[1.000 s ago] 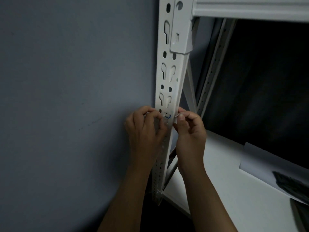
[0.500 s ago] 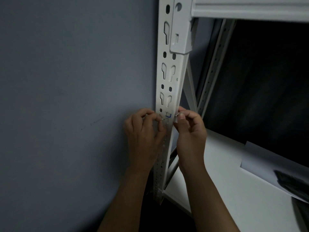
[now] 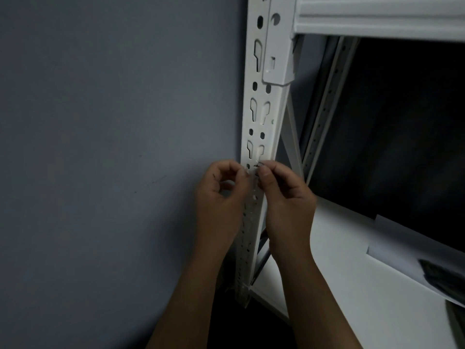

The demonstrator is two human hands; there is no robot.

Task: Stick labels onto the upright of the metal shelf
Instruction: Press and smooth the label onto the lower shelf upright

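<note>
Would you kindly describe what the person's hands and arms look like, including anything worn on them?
Both forearms are bare as far as the frame's bottom edge; no sleeve, glove, watch or ring shows. The left hand and right hand are dimly lit, so fine marks are hard to make out.

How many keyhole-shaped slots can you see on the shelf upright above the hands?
5 on the upright: one at top left, a pair mid-height, a pair just above the fingers. The bracket and hands may hide more.

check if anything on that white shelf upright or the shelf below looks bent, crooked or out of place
Nothing stands out. The upright looks straight, its slots undamaged. Both hands, left hand and right hand, work at a small label on it, too blurred to judge. A paper sheet lies flat on the shelf board.
</note>
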